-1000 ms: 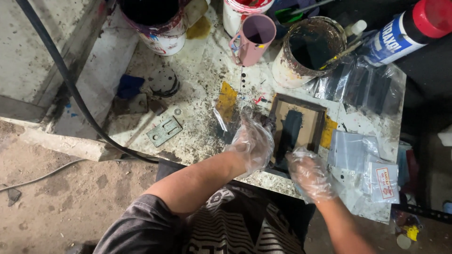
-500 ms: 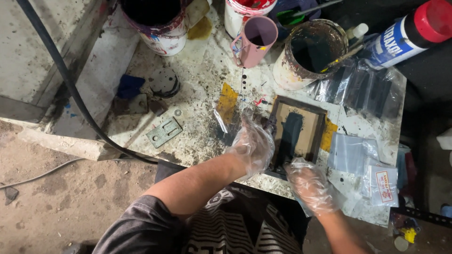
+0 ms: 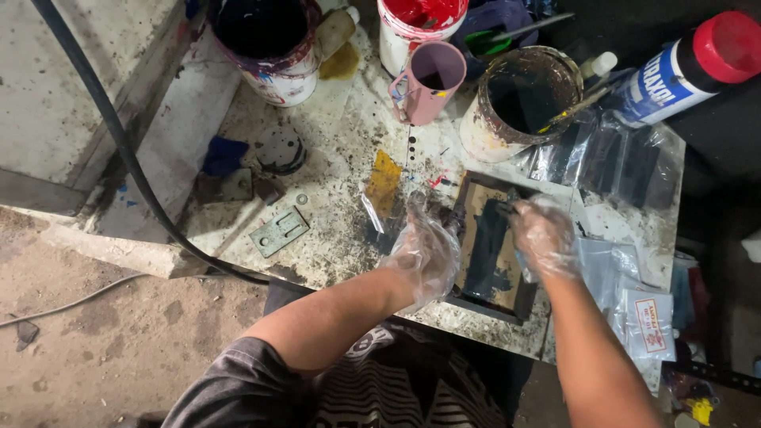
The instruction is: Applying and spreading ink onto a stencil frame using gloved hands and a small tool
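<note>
Wooden frame [image 3: 493, 246] between gloved hands [image 3: 428, 250].

Pink mug [image 3: 429, 82] stands just beside a rusty tin of black paint [image 3: 519, 103], red-paint bucket [image 3: 418, 28] behind them. Dark-paint bucket [image 3: 269, 47] at far left, grey metal plate [image 3: 278, 231] on the stained table [image 3: 341, 135]. Spray can with red cap [image 3: 690, 67] lies at right above clear plastic bags [image 3: 618, 162].

A frame [image 3: 491, 246] is lying at the centre-right of the table [image 3: 333, 230], between the left hand [image 3: 424, 250] and right hand [image 3: 545, 238]. A mug [image 3: 428, 79] and can [image 3: 519, 99] are standing above it; bags [image 3: 618, 158] are lying to the right.
</note>
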